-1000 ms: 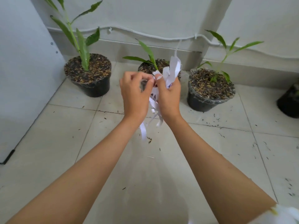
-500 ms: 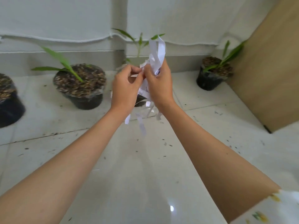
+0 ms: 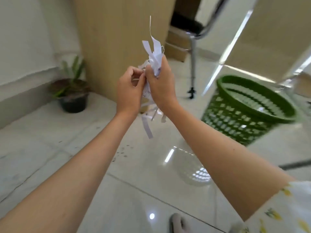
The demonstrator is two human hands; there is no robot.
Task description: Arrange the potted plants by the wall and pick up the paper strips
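A: How many pots are there?

B: One pot [image 3: 73, 103], black, with a green plant [image 3: 73, 71] in it. It stands on the floor [image 3: 50, 140] by the wall [image 3: 25, 47], just beside a tan panel [image 3: 121, 39].

A: And the strips?

B: One bunch of white strips [image 3: 155, 55], too tangled to count singly. The bunch is held up in the air in front of the panel. Some ends stick up above the fingers, one of them very thin, and others hang down below the wrists.

A: Two hands on it?

B: Two. The right hand [image 3: 160, 84] is clenched round the middle of the bunch. The left hand [image 3: 130, 91] has its fingers curled and pinches strips at the bunch's left side, touching the right hand.

A: What else is around?

B: One green basket [image 3: 249, 113] with a lattice wall, on the floor to the right of the hands and well apart from the pot. Behind it a metal chair leg [image 3: 193, 64] comes down to a dark foot. A few dark specks [image 3: 122, 153] lie on the tiles under the left forearm. A patterned sleeve [image 3: 277, 209] shows at the lower right.

A: Anything in the way?

B: The right forearm crosses in front of the basket's lower left side, and the hands hide the middle of the bunch.
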